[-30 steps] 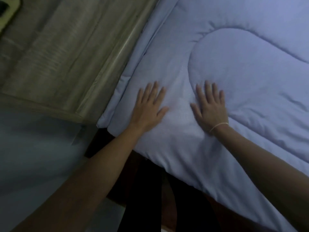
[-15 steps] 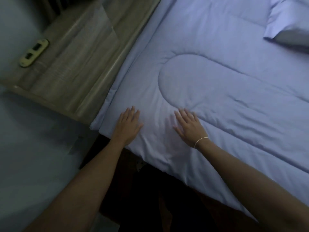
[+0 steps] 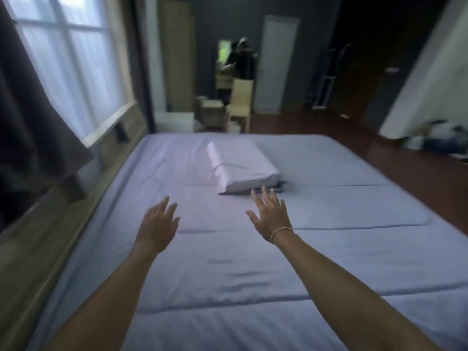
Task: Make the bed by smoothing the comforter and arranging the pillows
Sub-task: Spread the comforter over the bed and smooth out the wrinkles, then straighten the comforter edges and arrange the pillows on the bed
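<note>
A pale lavender comforter lies spread flat over the bed, with a few small creases near the middle. One pillow in a matching case rests on the bed beyond my hands, angled. My left hand is raised above the comforter with fingers spread and holds nothing. My right hand, with a thin band at the wrist, is also lifted with fingers spread, just short of the pillow's near end.
A wooden ledge and a window with a dark curtain run along the bed's left side. A chair and small boxes stand past the far end. Dark wooden floor lies to the right.
Both hands have lifted off the comforter's near corner and reached forward over the bed. The view has swung up from the corner to the whole bed and room.
</note>
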